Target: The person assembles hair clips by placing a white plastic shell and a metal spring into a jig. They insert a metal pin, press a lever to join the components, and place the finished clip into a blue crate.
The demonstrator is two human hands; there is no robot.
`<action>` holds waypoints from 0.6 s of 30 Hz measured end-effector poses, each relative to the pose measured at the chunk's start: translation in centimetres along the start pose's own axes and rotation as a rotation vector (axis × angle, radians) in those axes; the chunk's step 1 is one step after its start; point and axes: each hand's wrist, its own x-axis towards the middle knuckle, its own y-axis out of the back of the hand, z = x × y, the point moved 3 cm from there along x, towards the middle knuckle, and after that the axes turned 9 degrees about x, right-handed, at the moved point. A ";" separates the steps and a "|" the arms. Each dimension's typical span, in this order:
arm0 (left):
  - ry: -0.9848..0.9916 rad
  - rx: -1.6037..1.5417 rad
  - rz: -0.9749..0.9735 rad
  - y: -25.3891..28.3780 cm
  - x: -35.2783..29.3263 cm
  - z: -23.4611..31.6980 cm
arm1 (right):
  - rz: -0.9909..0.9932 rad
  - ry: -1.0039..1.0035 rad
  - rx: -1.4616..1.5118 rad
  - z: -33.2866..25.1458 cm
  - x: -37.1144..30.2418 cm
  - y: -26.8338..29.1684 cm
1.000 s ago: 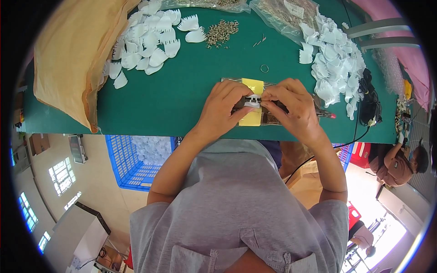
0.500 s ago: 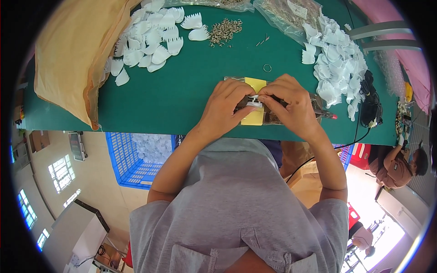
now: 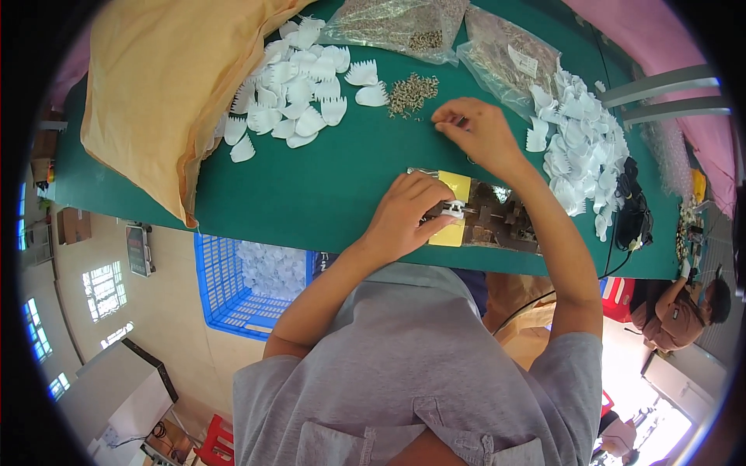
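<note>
My left hand (image 3: 402, 216) is closed on a small white plastic piece (image 3: 454, 208), thumb on the near side and fingers on the far side. The piece rests at a metal fixture (image 3: 497, 221) that has a yellow strip (image 3: 446, 235) across it. Beyond the fixture, my right hand (image 3: 488, 138) hovers over the table with thumb and fingertips pinched together. Anything in that pinch is too small to make out. Left of its fingertips lies a pile of small metal parts (image 3: 413, 95).
White toothed plastic pieces (image 3: 299, 93) spread at the left, and another heap (image 3: 583, 151) lies at the right. Clear bags (image 3: 396, 23) sit at the back. A tan sack (image 3: 163, 93) covers the left end. Black cable (image 3: 636, 206) lies far right; a blue crate (image 3: 233, 311) stands below the edge.
My right hand has left the white piece and moved away from me, toward the metal parts. My left hand stays on the piece at the fixture. The whole view has shifted slightly.
</note>
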 end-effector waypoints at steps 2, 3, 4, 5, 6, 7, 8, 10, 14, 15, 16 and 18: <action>-0.004 -0.001 -0.005 -0.1 0.1 0.0 | -0.022 -0.054 -0.074 0.4 1.0 -1.3; -0.002 -0.003 -0.014 -0.2 0.1 -0.1 | -0.031 -0.050 -0.076 0.4 1.3 -1.8; 0.003 -0.003 -0.008 -0.2 0.1 -0.2 | 0.012 -0.065 -0.143 0.4 1.5 -2.0; -0.004 -0.005 -0.002 -0.2 0.2 -0.2 | 0.056 -0.081 -0.210 0.5 1.6 -2.2; -0.015 -0.010 -0.001 -0.2 0.3 -0.1 | 0.055 -0.085 -0.212 0.8 1.8 -2.5; -0.016 -0.016 -0.004 -0.2 0.3 -0.1 | 0.024 -0.089 -0.208 1.4 2.3 -2.9; -0.013 -0.017 -0.001 -0.1 0.3 -0.2 | -0.006 -0.095 -0.203 1.7 2.3 -3.1; -0.008 -0.020 0.004 0.0 0.2 -0.2 | -0.039 -0.104 -0.143 1.1 2.4 -3.0; 0.010 -0.006 0.003 -0.1 0.1 -0.2 | -0.011 -0.126 0.105 -2.0 -0.1 -0.1; 0.003 -0.005 0.001 -0.2 0.1 -0.2 | -0.011 -0.132 0.104 -2.7 -1.3 0.8; 0.006 -0.012 -0.003 -0.1 0.1 -0.2 | 0.042 -0.124 0.123 -3.3 -2.6 1.8; 0.008 -0.019 -0.012 0.0 0.2 -0.1 | 0.072 -0.087 0.115 -3.8 -4.8 3.4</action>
